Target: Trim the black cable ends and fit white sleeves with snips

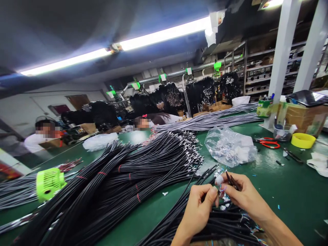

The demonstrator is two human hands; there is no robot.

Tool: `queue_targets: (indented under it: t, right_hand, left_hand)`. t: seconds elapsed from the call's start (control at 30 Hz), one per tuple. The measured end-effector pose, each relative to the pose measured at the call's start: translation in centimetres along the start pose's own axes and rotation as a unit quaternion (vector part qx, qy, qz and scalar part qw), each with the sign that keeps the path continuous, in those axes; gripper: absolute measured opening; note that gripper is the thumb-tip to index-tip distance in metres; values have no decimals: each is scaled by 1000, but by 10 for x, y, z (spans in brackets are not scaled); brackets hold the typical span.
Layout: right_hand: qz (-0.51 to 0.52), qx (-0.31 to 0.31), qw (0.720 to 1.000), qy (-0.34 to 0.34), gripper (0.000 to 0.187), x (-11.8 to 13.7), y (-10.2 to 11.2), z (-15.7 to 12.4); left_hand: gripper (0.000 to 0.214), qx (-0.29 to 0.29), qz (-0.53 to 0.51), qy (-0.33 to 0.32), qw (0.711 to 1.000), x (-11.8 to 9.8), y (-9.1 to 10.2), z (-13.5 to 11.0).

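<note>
My left hand (198, 206) is closed in a pinch on the thin stripped end of a cable, its fingertips meeting those of the other hand. Fingers bent, my right hand (247, 193) pinches at the same wire end. A dark pointed hand tool (233, 182), perhaps tweezers or snips, is tucked in its grip. Something white (219, 179), like a wrap or cot, shows at the fingertips. Below both hands lies a pile of black cables (217, 223) with loose coloured wires at their right ends. The exact grip point is partly hidden by fingers.
Tied black cable bundles (153, 164) cover the left and middle of the green table (263, 184). Grey cables (217, 118) lie behind. A clear plastic bag (228, 145), red-handled pliers (270, 143), yellow tape (303, 140) and a green fan (50, 184) surround the work. Two people sit beyond.
</note>
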State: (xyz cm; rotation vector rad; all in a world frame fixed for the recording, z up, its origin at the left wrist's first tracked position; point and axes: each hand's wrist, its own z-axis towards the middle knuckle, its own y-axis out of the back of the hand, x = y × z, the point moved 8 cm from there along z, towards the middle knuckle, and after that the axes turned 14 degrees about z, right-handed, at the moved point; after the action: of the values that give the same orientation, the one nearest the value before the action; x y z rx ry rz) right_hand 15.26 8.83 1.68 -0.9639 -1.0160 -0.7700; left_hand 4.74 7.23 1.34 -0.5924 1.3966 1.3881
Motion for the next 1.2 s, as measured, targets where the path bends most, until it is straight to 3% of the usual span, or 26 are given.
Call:
queue_targets:
  t: [0.27, 0.47, 0.77, 0.93, 1.1, 1.2]
  right_hand:
    - [1, -26, 1000, 16, 19, 1, 6, -2]
    - [-24, -18, 999, 37, 13, 8, 3, -5]
    - [-41, -57, 994, 89, 8, 16, 11, -7]
    - [-42, -108, 990, 84, 15, 11, 20, -7]
    - [-37, -78, 995, 45, 21, 4, 13, -5]
    - [-58, -102, 991, 65, 19, 8, 14, -7]
  left_hand:
    - [49, -16, 11, -6, 1000, 0, 3, 0]
    - [47, -18, 22, 1, 1000, 2, 3, -2]
    - [47, -33, 48, 2, 998, 3, 2, 0]
    - [47, -51, 63, 6, 997, 2, 5, -2]
    - [46, -75, 65, 11, 995, 3, 9, -2]
    - [45, -73, 76, 11, 994, 4, 7, -1]
